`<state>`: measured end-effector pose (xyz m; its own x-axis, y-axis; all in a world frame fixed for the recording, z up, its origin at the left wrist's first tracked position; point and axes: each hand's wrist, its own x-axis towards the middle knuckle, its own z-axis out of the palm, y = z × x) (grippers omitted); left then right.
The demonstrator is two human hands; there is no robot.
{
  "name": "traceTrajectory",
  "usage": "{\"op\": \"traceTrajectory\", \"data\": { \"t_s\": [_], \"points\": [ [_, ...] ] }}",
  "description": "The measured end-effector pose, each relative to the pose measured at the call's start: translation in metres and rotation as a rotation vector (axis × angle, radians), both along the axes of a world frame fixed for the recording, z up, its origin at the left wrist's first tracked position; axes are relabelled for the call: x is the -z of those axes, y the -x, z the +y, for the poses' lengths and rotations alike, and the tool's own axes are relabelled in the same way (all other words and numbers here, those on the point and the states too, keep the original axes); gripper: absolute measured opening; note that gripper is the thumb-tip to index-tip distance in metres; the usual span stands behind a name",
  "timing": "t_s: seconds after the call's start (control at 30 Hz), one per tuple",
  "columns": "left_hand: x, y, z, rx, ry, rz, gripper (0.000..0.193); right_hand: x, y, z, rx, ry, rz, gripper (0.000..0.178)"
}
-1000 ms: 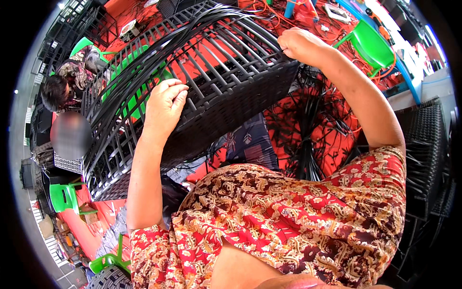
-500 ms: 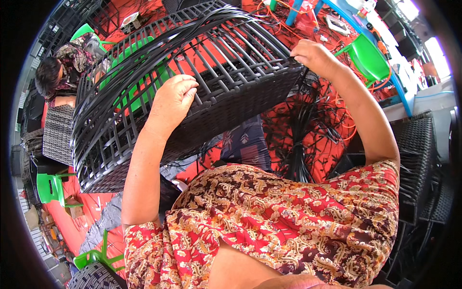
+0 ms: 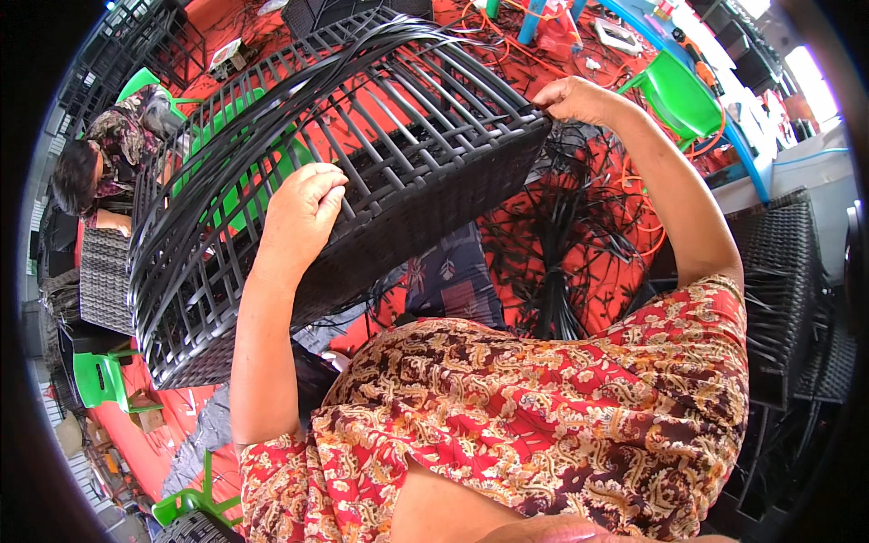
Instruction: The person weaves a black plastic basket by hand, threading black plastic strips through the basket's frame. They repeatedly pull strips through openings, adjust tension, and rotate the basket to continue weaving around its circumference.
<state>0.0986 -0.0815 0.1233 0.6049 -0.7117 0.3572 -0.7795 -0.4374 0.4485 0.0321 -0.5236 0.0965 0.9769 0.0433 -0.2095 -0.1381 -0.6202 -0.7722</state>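
A large black rattan-look furniture frame [image 3: 434, 195], woven on its near side and open-slatted on top, lies tilted before me. Loose black plastic strips [image 3: 240, 136] arch in a bundle across its left and far side. My left hand [image 3: 306, 204] is closed at the near top edge, thumb pressed against curled fingers; whatever it grips is hidden. My right hand [image 3: 577, 100] pinches at the frame's right corner, its fingertips touching the dark edge there. Below that corner, a tied bunch of black strips [image 3: 558, 271] hangs or lies over the red floor.
A person [image 3: 100, 172] bends over weaving at the far left. Green chairs [image 3: 674, 95] stand around, and a blue-edged table [image 3: 747, 154] is at the right. An orange cord [image 3: 720, 154] trails near it. More woven black pieces [image 3: 769, 290] are stacked at the right.
The frame and both hands sit slightly further left in the view, and my left hand appears lower. Both hands keep much the same closed pose at the frame's edge.
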Motion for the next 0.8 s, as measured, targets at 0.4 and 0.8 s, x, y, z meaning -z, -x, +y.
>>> {"op": "traceTrajectory", "data": {
  "t_s": [0.4,0.8],
  "points": [
    [-0.005,0.005,0.003,-0.014,0.013,0.032,0.014,0.003,0.005,0.012,0.049,-0.169,-0.090,0.028],
    [-0.005,0.007,0.003,0.002,0.042,0.024,0.013,-0.004,0.021,0.031,-0.131,0.684,-0.775,0.011]
  ]
}}
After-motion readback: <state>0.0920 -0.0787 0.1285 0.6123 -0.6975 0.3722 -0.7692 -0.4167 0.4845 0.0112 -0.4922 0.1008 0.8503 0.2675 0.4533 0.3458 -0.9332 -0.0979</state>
